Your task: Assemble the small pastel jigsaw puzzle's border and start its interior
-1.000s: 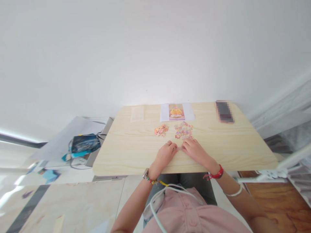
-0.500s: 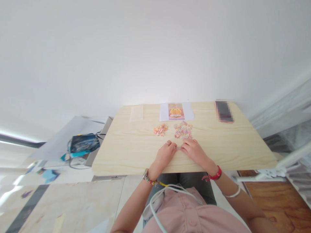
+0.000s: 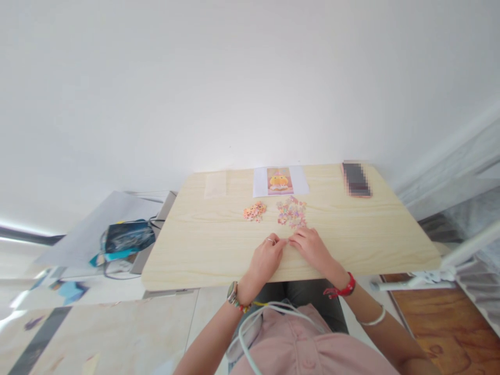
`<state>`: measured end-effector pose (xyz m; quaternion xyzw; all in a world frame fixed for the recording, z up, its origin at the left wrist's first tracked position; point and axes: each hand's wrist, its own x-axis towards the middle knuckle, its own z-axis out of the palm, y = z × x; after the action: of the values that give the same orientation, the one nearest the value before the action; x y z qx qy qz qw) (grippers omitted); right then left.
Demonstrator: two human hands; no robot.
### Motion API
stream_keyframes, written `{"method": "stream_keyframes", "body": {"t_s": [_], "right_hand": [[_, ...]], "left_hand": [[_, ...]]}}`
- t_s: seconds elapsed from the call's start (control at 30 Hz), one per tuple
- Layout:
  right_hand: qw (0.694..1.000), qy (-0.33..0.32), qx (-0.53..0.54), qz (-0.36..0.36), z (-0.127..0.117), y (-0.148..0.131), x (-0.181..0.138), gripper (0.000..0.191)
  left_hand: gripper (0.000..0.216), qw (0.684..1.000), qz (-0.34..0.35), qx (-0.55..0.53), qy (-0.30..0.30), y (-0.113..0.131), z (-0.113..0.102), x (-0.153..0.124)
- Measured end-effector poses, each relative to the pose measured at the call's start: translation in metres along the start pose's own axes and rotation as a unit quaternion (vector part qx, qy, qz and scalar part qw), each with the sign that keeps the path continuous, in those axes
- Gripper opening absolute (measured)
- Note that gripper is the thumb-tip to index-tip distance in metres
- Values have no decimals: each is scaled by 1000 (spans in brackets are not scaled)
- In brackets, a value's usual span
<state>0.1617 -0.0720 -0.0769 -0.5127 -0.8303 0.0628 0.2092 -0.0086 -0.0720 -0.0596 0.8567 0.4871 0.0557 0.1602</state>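
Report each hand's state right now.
Left hand: curled inward; whether it grips anything cannot be told.
Right hand: curled, close to the left; its grip cannot be told either.

Bare left hand (image 3: 266, 257) and bare right hand (image 3: 311, 249) nearly meet over pale wood-grain tabletop (image 3: 371, 234) (anything pinched is too small to tell); orange jigsaw-piece heap (image 3: 255, 211) and pastel-pink jigsaw-piece heap (image 3: 291, 211) lie beyond.

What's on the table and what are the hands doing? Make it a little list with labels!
Pink pile: small pieces, spread out
Orange pile: small pieces, left of pink pile
Picture sheet: behind both piles
Phone-like thing: back right, pixelated
Left hand: curled, palm down
Right hand: curled, beside left hand, nearest pink pile
Held: too small to tell
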Motion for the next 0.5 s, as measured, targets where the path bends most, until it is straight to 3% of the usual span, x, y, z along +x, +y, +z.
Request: {"method": "stream_keyframes", "body": {"t_s": [0.27,0.5], "right_hand": [[997,51,56,26,-37,32,7,21],[999,-13,19,25,-43,77,29,21]], "left_hand": [[32,1000,9,-12,1,-2,0,-1],[32,998,9,51,-23,-4,0,0]]}}
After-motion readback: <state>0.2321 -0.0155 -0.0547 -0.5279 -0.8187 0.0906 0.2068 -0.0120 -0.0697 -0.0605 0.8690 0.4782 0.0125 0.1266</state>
